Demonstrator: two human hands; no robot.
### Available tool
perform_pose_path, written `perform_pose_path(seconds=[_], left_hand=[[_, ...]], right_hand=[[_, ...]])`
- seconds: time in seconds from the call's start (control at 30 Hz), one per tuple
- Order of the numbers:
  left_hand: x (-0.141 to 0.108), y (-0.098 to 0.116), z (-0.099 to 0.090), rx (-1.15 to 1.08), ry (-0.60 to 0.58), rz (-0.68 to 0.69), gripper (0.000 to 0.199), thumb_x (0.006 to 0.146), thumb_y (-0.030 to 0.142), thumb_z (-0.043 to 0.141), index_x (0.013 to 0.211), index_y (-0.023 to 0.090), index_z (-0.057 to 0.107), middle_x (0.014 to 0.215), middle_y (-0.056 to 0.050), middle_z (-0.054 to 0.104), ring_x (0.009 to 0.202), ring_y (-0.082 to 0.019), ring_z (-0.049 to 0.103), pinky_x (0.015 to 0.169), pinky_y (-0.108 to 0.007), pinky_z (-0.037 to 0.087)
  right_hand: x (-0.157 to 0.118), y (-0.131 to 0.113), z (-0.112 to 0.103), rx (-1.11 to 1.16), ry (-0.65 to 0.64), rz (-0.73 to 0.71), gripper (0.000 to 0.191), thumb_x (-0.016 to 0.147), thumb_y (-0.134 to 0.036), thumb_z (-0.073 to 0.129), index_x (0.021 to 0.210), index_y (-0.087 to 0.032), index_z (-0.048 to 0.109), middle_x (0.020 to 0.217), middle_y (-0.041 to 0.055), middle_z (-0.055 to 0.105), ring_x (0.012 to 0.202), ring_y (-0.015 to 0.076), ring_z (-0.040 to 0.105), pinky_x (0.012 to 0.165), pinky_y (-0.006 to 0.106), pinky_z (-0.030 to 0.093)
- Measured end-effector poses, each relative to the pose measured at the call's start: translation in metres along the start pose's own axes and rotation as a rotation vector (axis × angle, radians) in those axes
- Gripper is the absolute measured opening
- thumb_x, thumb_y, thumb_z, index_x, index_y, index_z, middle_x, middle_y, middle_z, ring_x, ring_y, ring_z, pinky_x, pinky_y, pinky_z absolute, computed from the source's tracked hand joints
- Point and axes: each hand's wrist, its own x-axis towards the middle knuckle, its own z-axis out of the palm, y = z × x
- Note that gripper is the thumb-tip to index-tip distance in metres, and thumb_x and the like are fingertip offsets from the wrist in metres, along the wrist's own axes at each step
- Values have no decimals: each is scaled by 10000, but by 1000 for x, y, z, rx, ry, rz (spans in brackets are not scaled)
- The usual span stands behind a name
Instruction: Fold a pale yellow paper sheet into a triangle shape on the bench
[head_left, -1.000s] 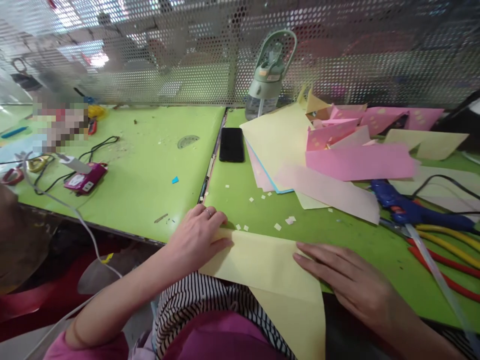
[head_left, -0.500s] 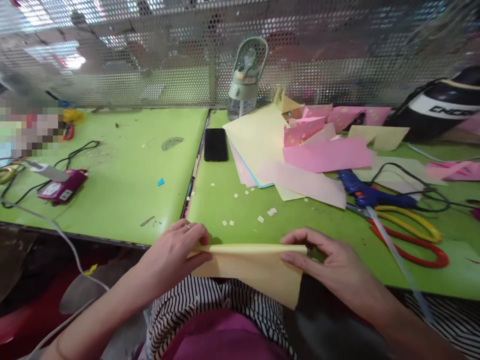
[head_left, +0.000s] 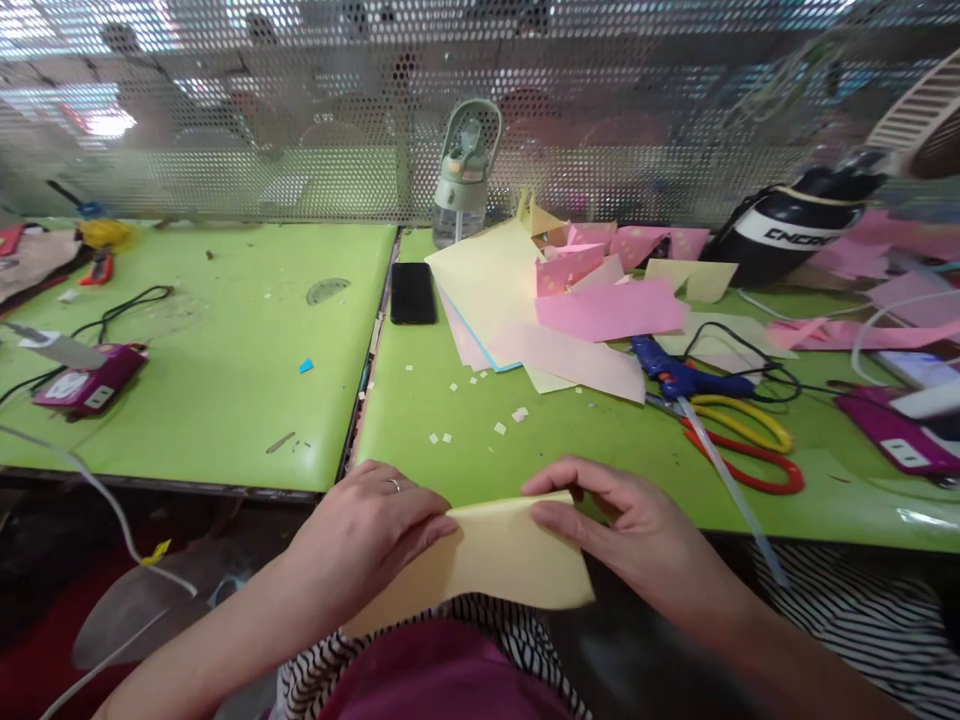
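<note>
A pale yellow sheet of paper [head_left: 499, 555] with a folded upper edge hangs over the table's front edge, above a striped garment. My left hand [head_left: 386, 520], with a ring on one finger, pinches the sheet's upper left part between thumb and fingers. Near the upper right corner, my right hand [head_left: 600, 510] grips the same edge, thumb in front and fingers behind. The sheet's lower part bends loosely downward. Small paper scraps [head_left: 500, 428] lie on the green table [head_left: 420, 460] beyond the hands.
A phone [head_left: 412, 293] and a bottle [head_left: 461, 190] stand behind stacked paper sheets [head_left: 487, 285]. To the right are pink pieces [head_left: 611, 310], a blue glue gun [head_left: 682, 378], scissors [head_left: 780, 475] and a black bottle [head_left: 787, 232]. A purple power strip [head_left: 94, 385] lies left.
The view has shifted right. My hands have come closer together on the paper's top edge, and the sheet now bends with more of its face showing.
</note>
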Motion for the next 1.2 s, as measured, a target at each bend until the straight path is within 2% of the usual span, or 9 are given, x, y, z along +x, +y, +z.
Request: perform_pose_path(seconds=[0.13, 0.33, 0.57, 0.73, 0.93, 1.2], left_hand=[[-2, 1, -3, -8, 31, 9, 426, 1055, 360, 379, 898, 174, 729, 705, -25, 727, 667, -187, 658, 641, -325, 484], [-3, -2, -3, -6, 58, 20, 391, 1056, 325, 397, 877, 178, 712, 707, -14, 725, 663, -160, 656, 643, -300, 495], [-4, -6, 0, -33, 96, 48, 348, 1052, 333, 415, 881, 192, 684, 719, 8, 734, 656, -156, 657, 627, -303, 500], [-3, -4, -1, -31, 139, 49, 358, 1056, 333, 404, 876, 190, 678, 699, 11, 725, 640, -143, 651, 601, -285, 490], [-4, -4, 0, -27, 130, 47, 344, 1053, 313, 413, 872, 184, 675, 696, 12, 723, 642, -145, 643, 610, -291, 497], [-6, -3, 0, -64, 115, 25, 328, 1044, 328, 429, 915, 182, 693, 721, -10, 729, 668, -159, 657, 618, -293, 487]], right_hand=[[-1, 0, 0, 67, 6, 53, 278, 820, -515, 684, 871, -248, 736, 725, -7, 680, 610, 135, 595, 496, 224, 471], [-2, -7, 1, -31, 111, -32, 274, 833, -511, 682, 754, -259, 753, 685, 4, 707, 638, 155, 625, 581, 255, 506], [-1, -4, 0, -73, 117, -86, 283, 867, -499, 647, 741, -268, 751, 711, 8, 730, 648, 163, 649, 623, 273, 521], [0, 7, -2, -37, 55, -46, 299, 791, -549, 710, 830, -256, 755, 723, 0, 699, 657, 161, 630, 555, 249, 495], [-3, 5, -3, -70, 111, -86, 326, 840, -521, 664, 682, -237, 683, 642, -15, 638, 602, 138, 578, 557, 246, 454], [-4, 10, 4, -82, 128, -167, 337, 892, -488, 619, 673, -231, 625, 634, -26, 569, 573, 120, 527, 500, 232, 408]])
